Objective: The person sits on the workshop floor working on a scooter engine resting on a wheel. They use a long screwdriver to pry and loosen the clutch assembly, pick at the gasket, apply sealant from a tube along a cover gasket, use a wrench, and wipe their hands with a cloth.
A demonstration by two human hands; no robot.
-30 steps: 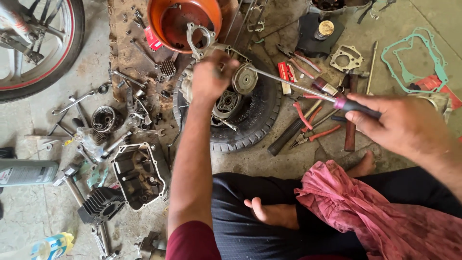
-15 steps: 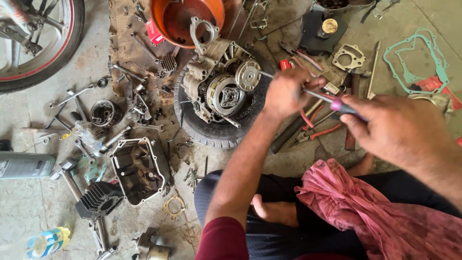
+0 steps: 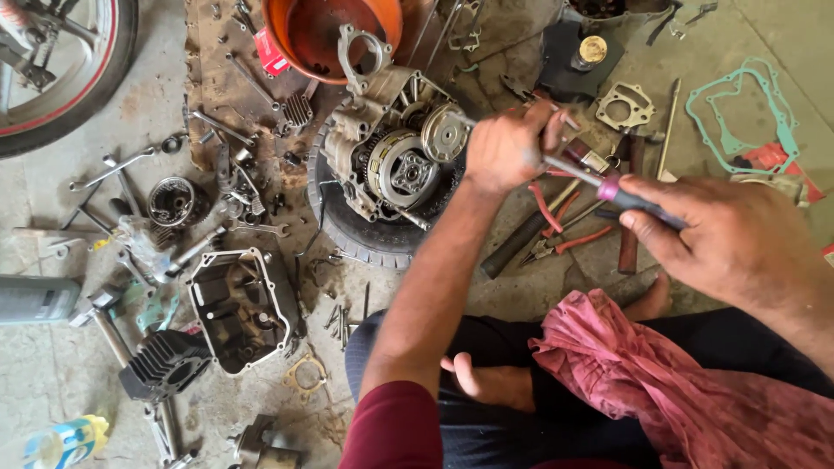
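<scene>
With its cover (image 3: 239, 308) already laid aside on the floor (image 3: 52, 373), the opened engine (image 3: 391, 152) rests on a tyre (image 3: 365, 239), while a screwdriver (image 3: 599, 185) is clasped by both the right hand (image 3: 738, 239) and left hand (image 3: 508, 148), clutch (image 3: 401, 171) not yet removed.

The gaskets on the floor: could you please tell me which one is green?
The big outline gasket at the far right is the green one. The square gasket beside it is pale metal-coloured, and the small gasket near the black cover is brownish.
</scene>
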